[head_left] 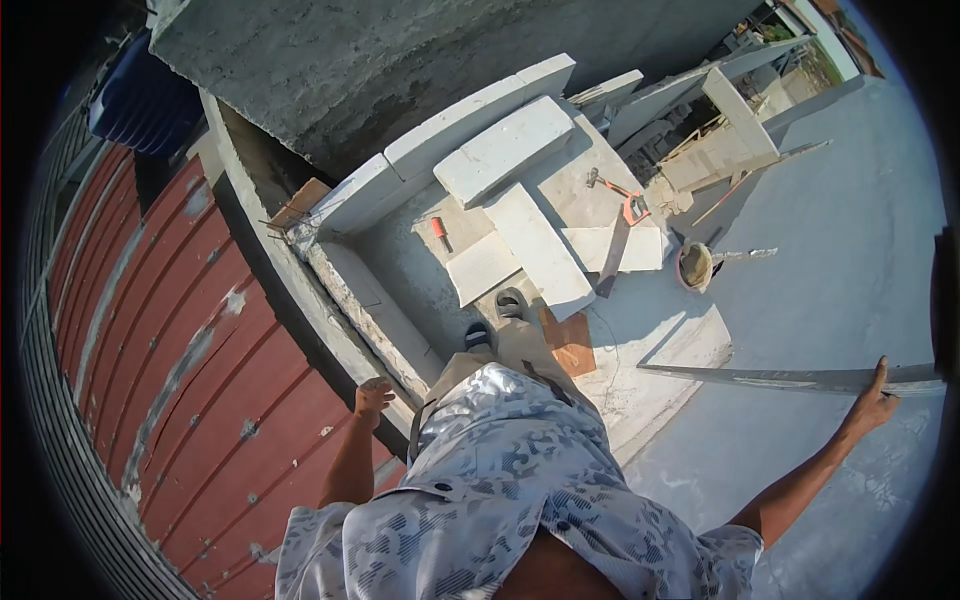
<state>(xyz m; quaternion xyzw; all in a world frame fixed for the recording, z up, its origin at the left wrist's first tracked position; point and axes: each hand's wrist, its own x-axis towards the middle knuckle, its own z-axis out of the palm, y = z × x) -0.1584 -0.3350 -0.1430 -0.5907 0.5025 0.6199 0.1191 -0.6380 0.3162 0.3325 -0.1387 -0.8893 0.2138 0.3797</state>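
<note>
My right hand (876, 400), out at the far right, is closed round a long grey metal straightedge (760, 377). The bar runs leftward from it, its other end by the edge of the white slab. My left hand (374, 396) hangs beside the low wall (365, 305), fingers loosely bent and nothing visible in them. Ahead of my feet lie several pale lightweight blocks (540, 250). A handsaw (616, 250) with an orange handle rests across one block, and a hammer (608, 184) lies just beyond it. A small red-handled tool (440, 231) lies on the floor.
A bucket (693, 266) with grey contents stands right of the blocks. A brown board (572, 343) lies near my feet. Red metal roofing (200, 370) slopes beyond the low wall at left, with a dark blue tank (147, 95) behind. A rough grey wall (400, 70) rises ahead.
</note>
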